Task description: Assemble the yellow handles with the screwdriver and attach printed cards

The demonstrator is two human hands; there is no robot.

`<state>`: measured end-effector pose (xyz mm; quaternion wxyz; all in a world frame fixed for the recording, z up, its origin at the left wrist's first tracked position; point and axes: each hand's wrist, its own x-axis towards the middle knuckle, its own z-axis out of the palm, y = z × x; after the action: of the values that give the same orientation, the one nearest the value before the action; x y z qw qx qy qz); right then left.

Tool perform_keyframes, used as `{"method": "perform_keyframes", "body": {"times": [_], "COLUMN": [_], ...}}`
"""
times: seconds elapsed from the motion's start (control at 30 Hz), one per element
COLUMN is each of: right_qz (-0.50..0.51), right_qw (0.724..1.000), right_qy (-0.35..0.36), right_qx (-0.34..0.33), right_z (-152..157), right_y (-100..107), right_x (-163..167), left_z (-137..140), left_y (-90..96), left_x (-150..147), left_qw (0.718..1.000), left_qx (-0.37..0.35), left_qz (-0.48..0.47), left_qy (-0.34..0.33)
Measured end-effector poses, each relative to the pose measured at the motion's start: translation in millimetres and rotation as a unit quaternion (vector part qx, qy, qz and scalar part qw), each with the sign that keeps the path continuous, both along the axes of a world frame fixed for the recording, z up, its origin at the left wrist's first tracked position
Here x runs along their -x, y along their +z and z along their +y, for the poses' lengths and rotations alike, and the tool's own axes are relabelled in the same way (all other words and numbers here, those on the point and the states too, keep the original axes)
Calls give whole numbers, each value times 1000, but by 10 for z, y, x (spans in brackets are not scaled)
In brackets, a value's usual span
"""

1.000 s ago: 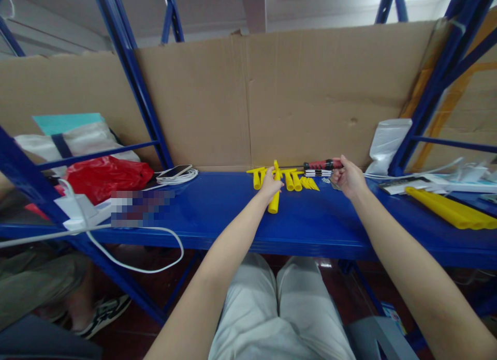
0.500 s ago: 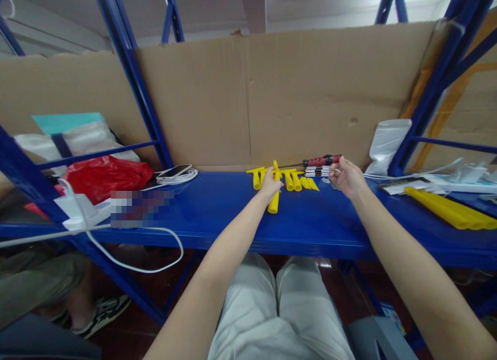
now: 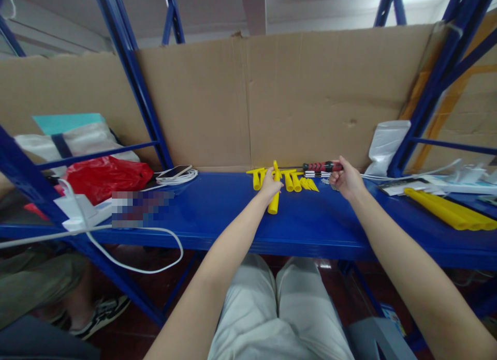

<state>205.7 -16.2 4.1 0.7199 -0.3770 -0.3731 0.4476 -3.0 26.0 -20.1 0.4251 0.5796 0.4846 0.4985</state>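
My left hand (image 3: 269, 186) is closed around a yellow T-shaped plastic part (image 3: 274, 202), held upright above the blue shelf. In my right hand (image 3: 345, 178) is the red and black handle of a screwdriver (image 3: 320, 166). Its shaft lies level and points left to the top of the yellow part; whether the tip touches is too small to tell. Behind my left hand stand several more yellow T-shaped parts (image 3: 292, 181). Small pointed yellow pieces (image 3: 308, 184) lie to their right, and tiny metal bits (image 3: 325, 181) are scattered near my right hand.
Long yellow tubes (image 3: 446, 210) lie at the right. A white pouch (image 3: 388, 148) leans by the rack post. At the left are a phone (image 3: 174, 171) on a coiled cable, a red bag (image 3: 106, 179) and a power strip (image 3: 85, 212). Cardboard (image 3: 310, 96) closes the back.
My right hand has closed more fully around the screwdriver handle, which sits slightly lower and more level. My left hand and the yellow part have stayed in place.
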Motion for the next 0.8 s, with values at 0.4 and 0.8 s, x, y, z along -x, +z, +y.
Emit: {"method": "perform_keyframes", "body": {"times": [0.4, 0.8], "right_qz": [22, 7], "right_qw": [999, 999], "right_qy": [39, 33], "right_qx": [-16, 27], "right_z": [-66, 43], "right_y": [43, -18], "right_x": [5, -62], "left_z": [-12, -13], "left_y": [-5, 6], "left_x": [-5, -5], "left_qw": [1000, 1000], "left_qx": [-1, 5], "left_qz": [0, 0], "left_qy": [1, 0]}}
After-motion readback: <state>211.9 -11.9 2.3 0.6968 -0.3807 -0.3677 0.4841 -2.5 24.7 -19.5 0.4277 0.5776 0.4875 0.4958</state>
